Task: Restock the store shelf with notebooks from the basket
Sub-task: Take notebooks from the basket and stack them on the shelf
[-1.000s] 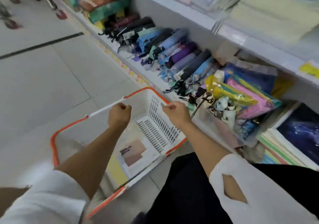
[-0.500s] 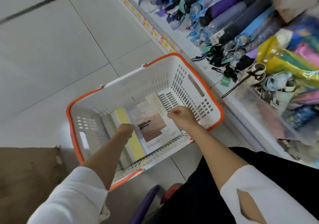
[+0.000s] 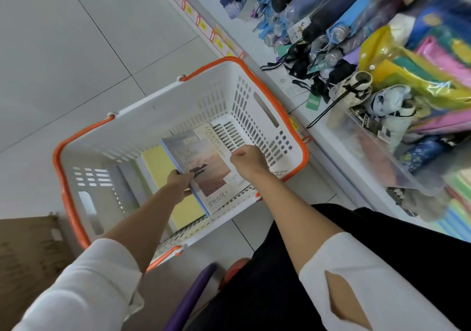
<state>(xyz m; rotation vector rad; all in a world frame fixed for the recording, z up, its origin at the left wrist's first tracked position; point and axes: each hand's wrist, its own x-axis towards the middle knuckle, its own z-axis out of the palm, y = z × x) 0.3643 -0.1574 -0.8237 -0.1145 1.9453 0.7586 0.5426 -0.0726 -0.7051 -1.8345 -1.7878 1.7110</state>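
While the basket (image 3: pixel 183 106) sits mid-frame beside the shelf (image 3: pixel 280 80), your left hand (image 3: pixel 179 182) pinches the left edge of the top notebook (image 3: pixel 206 162) inside it. Your right hand (image 3: pixel 248 162) is curled at the notebook's right edge; I cannot tell whether it grips.

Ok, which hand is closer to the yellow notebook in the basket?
Left. The left hand grips the left edge of the landscape-cover notebook, directly over the yellow notebook. The right hand holds its right edge, farther off, toward the shelf-side wall of the basket.
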